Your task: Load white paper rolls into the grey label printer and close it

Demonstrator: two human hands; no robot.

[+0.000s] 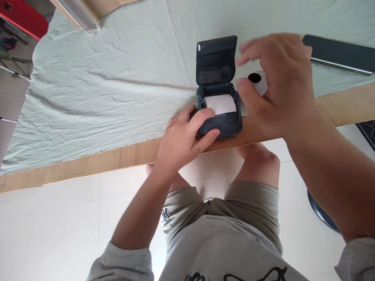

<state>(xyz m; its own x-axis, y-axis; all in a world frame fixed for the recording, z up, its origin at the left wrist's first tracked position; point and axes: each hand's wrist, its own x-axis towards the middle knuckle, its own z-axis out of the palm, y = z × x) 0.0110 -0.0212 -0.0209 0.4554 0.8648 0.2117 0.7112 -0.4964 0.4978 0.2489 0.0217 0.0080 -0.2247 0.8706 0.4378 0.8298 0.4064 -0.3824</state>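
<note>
A small dark label printer (221,127) sits at the table's front edge with its lid (216,60) swung up and back. White paper (221,104) lies across its opening. My left hand (186,134) grips the printer's left side, the index finger pressing on the paper edge and the thumb along the front. To the right, my right hand (278,78) hovers with fingers apart, holding nothing and slightly blurred. Partly hidden behind it is a white roll (263,82) with a dark core.
A pale green cloth (117,78) covers the wooden table (117,159). At the right lies a dark flat device (342,54) with a shiny edge. An open cardboard box (107,6) with clear plastic stands at the back left. A red object (23,17) is beyond the table.
</note>
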